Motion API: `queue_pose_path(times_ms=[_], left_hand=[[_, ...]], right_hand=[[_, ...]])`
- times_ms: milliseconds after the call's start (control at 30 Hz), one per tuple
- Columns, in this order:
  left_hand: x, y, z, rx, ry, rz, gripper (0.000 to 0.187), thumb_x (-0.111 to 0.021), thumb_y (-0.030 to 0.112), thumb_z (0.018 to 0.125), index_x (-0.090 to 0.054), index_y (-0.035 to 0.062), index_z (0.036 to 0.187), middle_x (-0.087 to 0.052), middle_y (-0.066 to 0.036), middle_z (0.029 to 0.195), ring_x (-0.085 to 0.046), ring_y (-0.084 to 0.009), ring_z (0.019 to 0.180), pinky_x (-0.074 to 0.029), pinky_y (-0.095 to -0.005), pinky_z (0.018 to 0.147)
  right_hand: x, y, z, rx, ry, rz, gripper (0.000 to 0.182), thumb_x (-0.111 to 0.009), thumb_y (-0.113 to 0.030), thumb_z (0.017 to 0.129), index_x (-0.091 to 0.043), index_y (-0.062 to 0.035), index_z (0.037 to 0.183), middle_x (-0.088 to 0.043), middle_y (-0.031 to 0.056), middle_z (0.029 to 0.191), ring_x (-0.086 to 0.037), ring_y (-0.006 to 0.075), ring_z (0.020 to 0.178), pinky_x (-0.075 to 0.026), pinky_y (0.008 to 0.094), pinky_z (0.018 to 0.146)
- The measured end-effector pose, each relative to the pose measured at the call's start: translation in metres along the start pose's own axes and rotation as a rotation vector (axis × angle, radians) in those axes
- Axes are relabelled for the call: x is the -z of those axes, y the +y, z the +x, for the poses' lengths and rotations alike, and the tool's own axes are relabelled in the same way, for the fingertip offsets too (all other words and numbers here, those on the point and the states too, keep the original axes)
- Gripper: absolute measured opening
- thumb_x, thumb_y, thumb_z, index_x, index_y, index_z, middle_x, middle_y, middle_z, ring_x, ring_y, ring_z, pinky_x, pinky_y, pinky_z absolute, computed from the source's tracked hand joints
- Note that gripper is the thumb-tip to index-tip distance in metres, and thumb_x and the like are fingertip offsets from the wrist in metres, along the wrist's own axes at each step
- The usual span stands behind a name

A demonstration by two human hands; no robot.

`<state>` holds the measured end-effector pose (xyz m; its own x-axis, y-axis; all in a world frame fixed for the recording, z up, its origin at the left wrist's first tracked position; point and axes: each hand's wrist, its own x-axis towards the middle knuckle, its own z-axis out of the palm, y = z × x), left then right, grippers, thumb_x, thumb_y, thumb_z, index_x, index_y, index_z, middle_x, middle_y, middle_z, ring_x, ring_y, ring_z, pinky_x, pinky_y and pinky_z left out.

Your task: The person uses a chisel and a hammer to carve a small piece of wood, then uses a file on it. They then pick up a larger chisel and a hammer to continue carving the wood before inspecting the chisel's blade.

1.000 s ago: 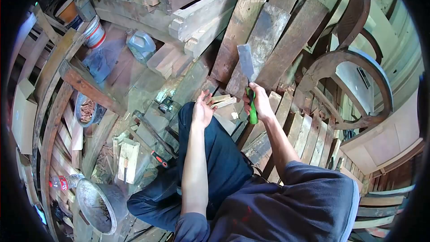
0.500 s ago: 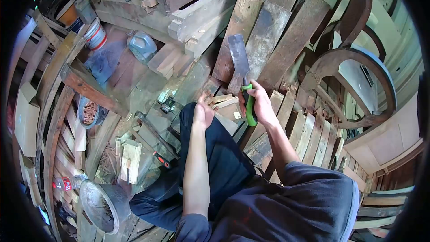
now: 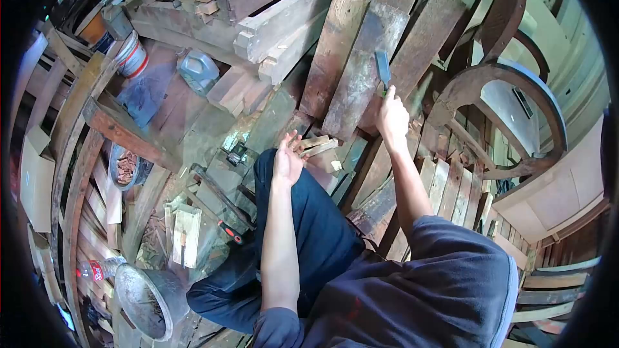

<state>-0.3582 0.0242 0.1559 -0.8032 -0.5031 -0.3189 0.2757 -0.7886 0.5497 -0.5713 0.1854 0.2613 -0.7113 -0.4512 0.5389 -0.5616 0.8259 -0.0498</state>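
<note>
My right hand (image 3: 392, 116) is wrapped round the handle of a chisel-like tool, hiding most of the green handle. The tool's flat metal blade (image 3: 383, 67) points up and away, over the weathered planks (image 3: 367, 58). My left hand (image 3: 288, 160) is palm up above my knee, fingers apart and holding nothing. Small light wood pieces (image 3: 317, 146) lie just beyond its fingertips. To the left, a black device (image 3: 237, 153) rests on the boards, and a tool with a red and black handle (image 3: 230, 232) lies beside my leg.
Stacked beams (image 3: 277, 26) rise ahead. A grey-blue jug (image 3: 198, 71) and a white bucket (image 3: 132, 57) stand at upper left. A large tub (image 3: 143, 299) and a bottle (image 3: 100, 268) are at lower left. A curved wooden frame (image 3: 503, 71) leans at right.
My right hand has moved up and right with the tool, whose blade now looks shorter and angled differently. My left hand has moved slightly, and its fingers are more spread.
</note>
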Motion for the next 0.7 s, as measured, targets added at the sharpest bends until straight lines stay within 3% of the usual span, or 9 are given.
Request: queue_pose_path(times_ms=[100,167,367,400,500,533,633,700], left_hand=[[0.001,-0.001,0.001,-0.004,-0.023,-0.007,0.043,-0.051,0.046,0.097,-0.050,0.0149,0.127,-0.051,0.000,0.116,-0.047,-0.0134,0.092,-0.040,-0.0350,0.085],[0.001,0.001,0.003,-0.012,-0.032,-0.003,0.043,-0.051,0.047,0.097,-0.050,0.0152,0.127,-0.051,0.000,0.116,-0.047,-0.0133,0.092,-0.040,-0.0349,0.085],[0.005,-0.002,0.002,-0.005,-0.035,-0.002,0.043,-0.050,0.046,0.098,-0.050,0.0148,0.127,-0.050,-0.001,0.116,-0.048,-0.0136,0.092,-0.041,-0.0349,0.085],[0.006,-0.002,0.003,-0.007,-0.039,-0.002,0.043,-0.050,0.046,0.098,-0.050,0.0148,0.127,-0.051,-0.001,0.117,-0.048,-0.0137,0.092,-0.041,-0.0351,0.085],[0.008,-0.002,0.002,-0.011,-0.038,-0.005,0.044,-0.051,0.046,0.097,-0.050,0.0150,0.128,-0.051,-0.001,0.117,-0.049,-0.0138,0.093,-0.041,-0.0355,0.085],[0.008,-0.001,0.002,-0.008,-0.038,-0.004,0.045,-0.051,0.046,0.097,-0.049,0.0150,0.128,-0.051,-0.001,0.117,-0.049,-0.0138,0.093,-0.041,-0.0355,0.085],[0.007,-0.003,0.003,-0.004,-0.043,0.001,0.045,-0.052,0.047,0.097,-0.049,0.0150,0.129,-0.050,-0.001,0.117,-0.048,-0.0138,0.094,-0.041,-0.0356,0.085],[0.008,-0.003,0.003,-0.002,-0.047,0.004,0.046,-0.052,0.048,0.096,-0.049,0.0155,0.129,-0.050,-0.001,0.118,-0.048,-0.0139,0.095,-0.041,-0.0359,0.086]], right_hand=[[-0.028,0.006,-0.009,0.025,-0.074,-0.147,0.045,-0.049,-0.011,0.089,-0.046,0.0087,0.130,-0.065,0.0185,0.090,-0.069,0.0305,0.063,-0.057,0.0384,0.055],[-0.035,0.005,-0.019,-0.059,-0.187,-0.053,0.046,-0.050,-0.010,0.088,-0.045,0.0091,0.129,-0.066,0.0240,0.093,-0.070,0.0367,0.072,-0.058,0.0422,0.062],[-0.038,0.000,-0.041,-0.108,-0.336,-0.048,0.050,-0.054,-0.017,0.089,-0.044,0.0086,0.131,-0.066,0.0212,0.095,-0.070,0.0353,0.078,-0.057,0.0418,0.066],[-0.022,-0.006,-0.040,-0.182,-0.358,0.047,0.052,-0.059,-0.024,0.087,-0.048,0.0078,0.126,-0.067,0.0243,0.094,-0.069,0.0389,0.084,-0.055,0.0460,0.074],[-0.007,-0.004,-0.038,-0.341,-0.426,0.272,0.048,-0.063,-0.028,0.083,-0.055,0.0073,0.115,-0.067,0.0284,0.093,-0.067,0.0418,0.088,-0.052,0.0487,0.082],[-0.001,-0.003,-0.038,-0.347,-0.430,0.304,0.039,-0.062,-0.027,0.084,-0.059,0.0065,0.104,-0.066,0.0311,0.091,-0.066,0.0429,0.089,-0.051,0.0492,0.083],[-0.004,0.010,-0.042,-0.294,-0.338,0.411,0.037,-0.062,-0.027,0.084,-0.059,0.0067,0.099,-0.066,0.0309,0.089,-0.066,0.0430,0.090,-0.051,0.0496,0.082],[-0.016,0.025,-0.040,-0.256,-0.296,0.457,0.040,-0.063,-0.027,0.084,-0.055,0.0042,0.108,-0.065,0.0309,0.095,-0.066,0.0436,0.091,-0.051,0.0493,0.082]])
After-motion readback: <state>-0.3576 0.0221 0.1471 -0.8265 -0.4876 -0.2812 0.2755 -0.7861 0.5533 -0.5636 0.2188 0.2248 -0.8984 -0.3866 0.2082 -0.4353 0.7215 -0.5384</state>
